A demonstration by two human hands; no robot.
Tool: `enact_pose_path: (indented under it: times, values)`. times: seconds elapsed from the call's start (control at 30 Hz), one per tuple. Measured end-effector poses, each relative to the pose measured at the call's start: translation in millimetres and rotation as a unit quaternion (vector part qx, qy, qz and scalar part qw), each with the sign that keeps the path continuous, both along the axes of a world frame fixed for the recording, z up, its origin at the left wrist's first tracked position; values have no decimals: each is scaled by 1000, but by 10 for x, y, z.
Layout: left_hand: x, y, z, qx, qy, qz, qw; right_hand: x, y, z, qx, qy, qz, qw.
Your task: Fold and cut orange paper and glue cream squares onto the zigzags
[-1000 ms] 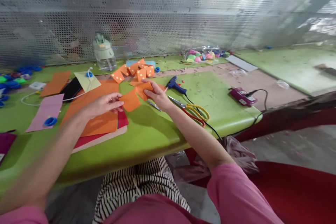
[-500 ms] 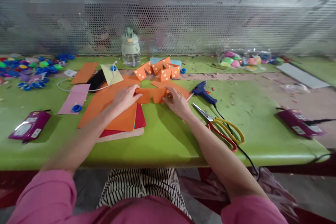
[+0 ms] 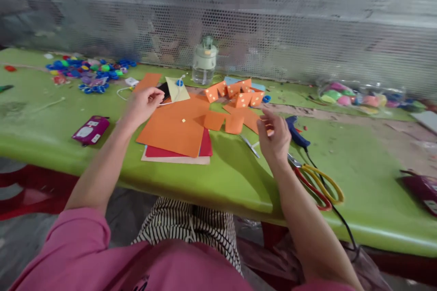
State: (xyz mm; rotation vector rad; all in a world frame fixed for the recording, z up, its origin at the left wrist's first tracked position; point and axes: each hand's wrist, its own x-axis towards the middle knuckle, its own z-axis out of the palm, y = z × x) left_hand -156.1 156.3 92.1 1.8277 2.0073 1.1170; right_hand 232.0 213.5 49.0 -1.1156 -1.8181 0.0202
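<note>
My left hand (image 3: 144, 103) is raised near the black object (image 3: 164, 91) and the yellow paper (image 3: 178, 89); its fingers are pinched together, and anything between them is too small to make out. My right hand (image 3: 274, 134) hovers just left of the blue glue gun (image 3: 296, 132), fingers curled, its grip unclear. Between the hands, a folded orange strip (image 3: 234, 123) lies by the large orange sheet (image 3: 174, 127), which bears a small pale square (image 3: 183, 120). Dotted orange folded pieces (image 3: 243, 99) stand behind. Tweezers or a thin metal tool (image 3: 251, 146) lie beside my right hand.
Scissors (image 3: 317, 184) with red and yellow handles lie at right near a black cable. A bottle (image 3: 205, 61) stands at the back. Purple power boxes (image 3: 90, 130) sit left and far right. Colourful small pieces (image 3: 92, 70) are back left; a plastic bag (image 3: 363, 95) is back right.
Both hands have let go of the plain orange strip and moved apart, left hand leftward, right hand rightward. The strip now lies by the orange sheet. The camera view has turned.
</note>
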Motion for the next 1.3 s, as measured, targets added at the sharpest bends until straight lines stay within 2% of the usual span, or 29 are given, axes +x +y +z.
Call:
enact_pose_path:
  times: [0.13,0.23,0.3,0.4,0.53,0.67,0.8,0.93,1.03,1.17,1.3]
  values:
    - [-318,-403,40,-18,13,60,998,-104,-62,3,31,-44,34,998]
    - [-427,-571,30,-46,17,62,997,-195,-87,-48,20,-88,76,993]
    - [-415,-586,-4,-73,24,43,996,-275,-131,-74,1,-117,105,988]
    - [-283,-458,-87,-103,56,-15,993,-470,-239,-58,-41,-156,147,976]
    - [-38,-111,-212,-130,74,-97,984,-934,-292,32,-134,-225,162,951]
    - [106,164,-331,-128,63,-130,981,-1489,-84,49,-187,-289,141,928]
    - [119,212,-448,-113,46,-136,983,-1830,162,4,-213,-332,153,906]
    - [86,189,-518,-107,27,-146,983,-1907,236,10,-236,-352,174,889]
    - [76,203,-541,-108,13,-154,982,-1895,241,20,-252,-336,175,890]
    - [74,216,-558,-111,-19,-162,980,-1872,261,7,-279,-281,179,900]
    - [83,207,-555,-113,-83,-176,974,-1851,242,-2,-314,-185,199,909]
